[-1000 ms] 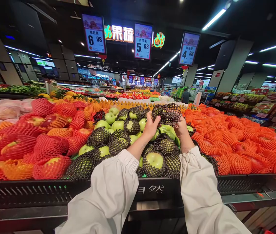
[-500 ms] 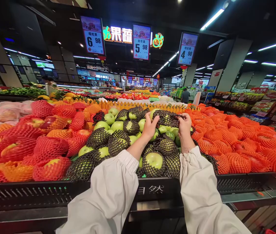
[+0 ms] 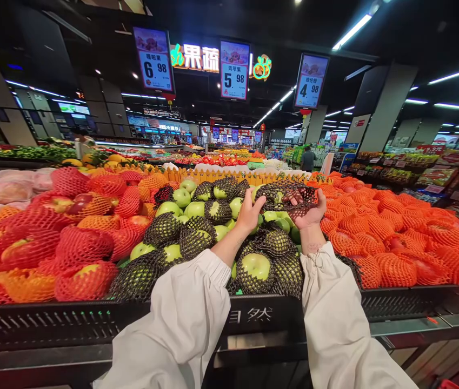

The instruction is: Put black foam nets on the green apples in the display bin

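Observation:
Both my hands are raised over a pile of green apples (image 3: pixel 195 209), several of them wrapped in black foam net sleeves. My left hand (image 3: pixel 249 212) pinches one end of a black net sleeve (image 3: pixel 284 195) that holds a green apple. My right hand (image 3: pixel 309 212) is turned palm up with its fingers inside the stretched other end of the same net. The apple inside is mostly hidden by the mesh. A netted green apple (image 3: pixel 255 268) lies below my wrists near the front of the bin.
Red and orange netted fruit (image 3: pixel 71 237) fills the bin to the left, orange netted fruit (image 3: pixel 391 237) the bin to the right. A black display rail (image 3: pixel 91 319) runs along the front. Price signs (image 3: pixel 234 69) hang overhead. A person (image 3: pixel 307 159) stands far back in the aisle.
My right hand has turned palm up and spread the net's end wider to the right. My left hand stays pinching the other end. The netted apple sits slightly lower than a second ago.

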Action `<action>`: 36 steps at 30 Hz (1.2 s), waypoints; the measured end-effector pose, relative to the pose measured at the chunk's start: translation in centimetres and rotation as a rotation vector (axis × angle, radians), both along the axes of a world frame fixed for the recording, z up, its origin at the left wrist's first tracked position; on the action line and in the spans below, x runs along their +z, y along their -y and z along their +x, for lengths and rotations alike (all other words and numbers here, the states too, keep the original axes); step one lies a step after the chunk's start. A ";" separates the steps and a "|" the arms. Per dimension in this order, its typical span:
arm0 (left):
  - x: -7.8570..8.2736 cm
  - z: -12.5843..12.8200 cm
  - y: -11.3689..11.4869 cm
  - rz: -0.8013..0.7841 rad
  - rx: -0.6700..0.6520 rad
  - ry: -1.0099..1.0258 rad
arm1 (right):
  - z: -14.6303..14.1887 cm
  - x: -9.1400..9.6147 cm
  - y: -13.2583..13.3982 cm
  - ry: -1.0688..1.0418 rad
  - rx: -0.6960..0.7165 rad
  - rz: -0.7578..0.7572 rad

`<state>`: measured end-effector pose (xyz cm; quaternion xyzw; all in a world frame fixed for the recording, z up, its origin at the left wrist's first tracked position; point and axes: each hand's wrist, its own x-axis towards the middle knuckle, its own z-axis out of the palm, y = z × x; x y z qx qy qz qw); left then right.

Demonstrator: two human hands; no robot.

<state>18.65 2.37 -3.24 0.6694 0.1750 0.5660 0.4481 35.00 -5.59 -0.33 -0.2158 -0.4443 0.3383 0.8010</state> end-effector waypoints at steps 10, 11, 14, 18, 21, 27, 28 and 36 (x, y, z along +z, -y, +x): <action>0.4 -0.4 0.4 0.163 -0.232 -0.063 | 0.0 -0.8 -3.2 0.085 -0.094 -0.138; 0.4 -0.4 0.5 0.166 -0.256 -0.076 | -0.1 -1.0 -3.4 0.124 -0.100 -0.169; 0.5 -0.5 0.9 0.110 -0.252 -0.071 | -0.2 -1.5 -3.7 0.190 -0.145 -0.224; 0.8 -0.6 1.5 0.001 -0.173 -0.014 | 0.2 -1.5 -4.0 0.225 -0.303 -0.170; 1.1 -0.5 1.7 0.015 -0.151 0.032 | 0.0 -1.2 -3.8 0.228 -0.227 -0.186; 0.8 -0.2 1.0 -0.110 0.055 0.091 | -0.8 -0.7 -2.0 0.250 0.047 -0.189; 0.7 -0.2 0.9 -0.130 0.093 0.100 | -0.8 -0.7 -1.9 0.314 0.063 -0.177; 0.6 -0.3 0.3 -0.140 0.157 0.039 | -1.3 -1.1 -2.3 0.557 0.003 -0.155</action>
